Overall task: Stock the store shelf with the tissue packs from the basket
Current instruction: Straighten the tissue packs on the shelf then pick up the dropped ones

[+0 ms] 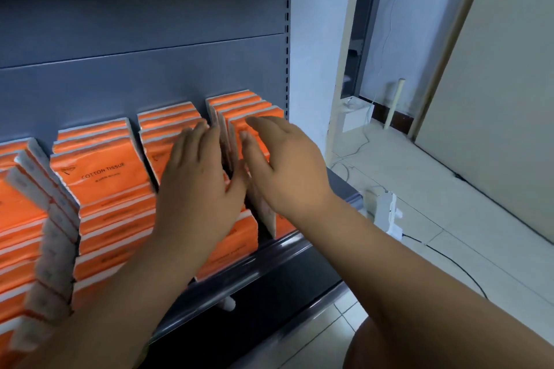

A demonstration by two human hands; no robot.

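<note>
**Clerk:** Head view, entry one: the stock?

**Checker:** Orange tissue packs (pixel 102 177), standing in four rows on the shelf (pixel 269 253) and running from the grey back panel (pixel 150 24) to the front rail. Some are showing "COTTON TISSUE" on the wrapper. At far left, several packs (pixel 45 189) are leaning on edge across their row.

**Clerk:** Entry two: the hands?

**Checker:** The left hand (pixel 198 186) is lying flat on the second row from the right, fingers (pixel 195 135) straight and together, gripping nothing. The right hand (pixel 287 171) is pressing flat on the rightmost row, fingers likewise extended. The two hands are almost touching over the gap between those rows, where a few packs are standing on edge.

**Clerk:** Reason for that hold?

**Checker:** My judgement: the flat palms are squaring the rows and keeping the upright packs from tipping, so no grasp is needed.

**Clerk:** Entry three: the basket?

**Checker:** Not appearing in this view.

**Clerk:** Sundries?

**Checker:** A white box (pixel 356 112) with a cable is sitting on the tiled floor (pixel 449 219) to the right of the shelf.

**Clerk:** Progress?

**Checker:** Looking well advanced: every row is holding stock.
</note>
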